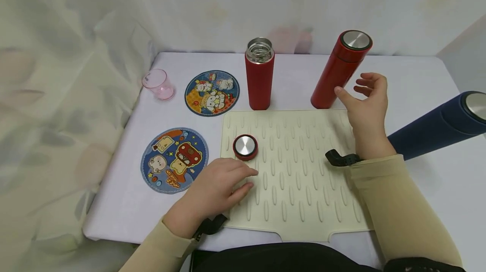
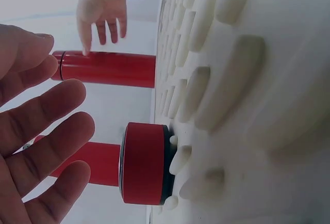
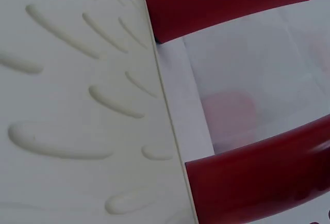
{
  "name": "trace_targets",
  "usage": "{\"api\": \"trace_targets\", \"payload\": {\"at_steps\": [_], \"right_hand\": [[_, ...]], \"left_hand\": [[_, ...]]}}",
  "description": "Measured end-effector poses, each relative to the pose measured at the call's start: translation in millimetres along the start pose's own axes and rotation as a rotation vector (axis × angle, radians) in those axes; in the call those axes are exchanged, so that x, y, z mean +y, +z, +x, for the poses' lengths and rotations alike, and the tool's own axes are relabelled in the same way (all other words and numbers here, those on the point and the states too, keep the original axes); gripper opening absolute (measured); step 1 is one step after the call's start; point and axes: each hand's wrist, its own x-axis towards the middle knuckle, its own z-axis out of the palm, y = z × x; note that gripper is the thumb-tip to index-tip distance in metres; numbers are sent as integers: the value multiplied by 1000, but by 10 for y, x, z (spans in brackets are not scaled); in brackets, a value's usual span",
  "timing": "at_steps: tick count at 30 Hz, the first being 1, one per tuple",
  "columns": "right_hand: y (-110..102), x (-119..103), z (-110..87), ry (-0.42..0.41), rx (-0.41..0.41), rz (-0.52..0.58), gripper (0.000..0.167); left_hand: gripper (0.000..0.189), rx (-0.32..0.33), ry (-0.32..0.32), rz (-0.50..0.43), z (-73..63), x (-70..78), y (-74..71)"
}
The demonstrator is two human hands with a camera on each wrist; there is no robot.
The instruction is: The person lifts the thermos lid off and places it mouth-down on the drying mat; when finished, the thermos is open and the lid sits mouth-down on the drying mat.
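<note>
The left sleeve, at the lower left of the frame, and the right sleeve, at the lower right, are both plain beige. A black left wristband and a black right wristband are worn.

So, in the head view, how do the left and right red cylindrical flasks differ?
The left red cylindrical flask is uncapped, its silvery neck bare; the right red cylindrical flask wears a red lid with a silvery top. The left flask stands clear of the right hand, while the right flask has that hand's thumb touching it or nearly so. Both have red bodies and stand upright.
</note>
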Motion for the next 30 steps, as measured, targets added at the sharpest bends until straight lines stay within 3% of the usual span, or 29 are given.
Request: {"api": "trace_targets", "payload": {"at_steps": [6,11,30], "right_hand": [[112,54,128,49,-62,-125,84],[195,72,195,65,-76,-140,93],[246,118,282,20,-65,-110,85]], "left_hand": [[25,-14,-1,15,-10,22,27],[25,-39,-19,10,-8,44,54],[25,-39,-8,28,-6,72,88]]}}
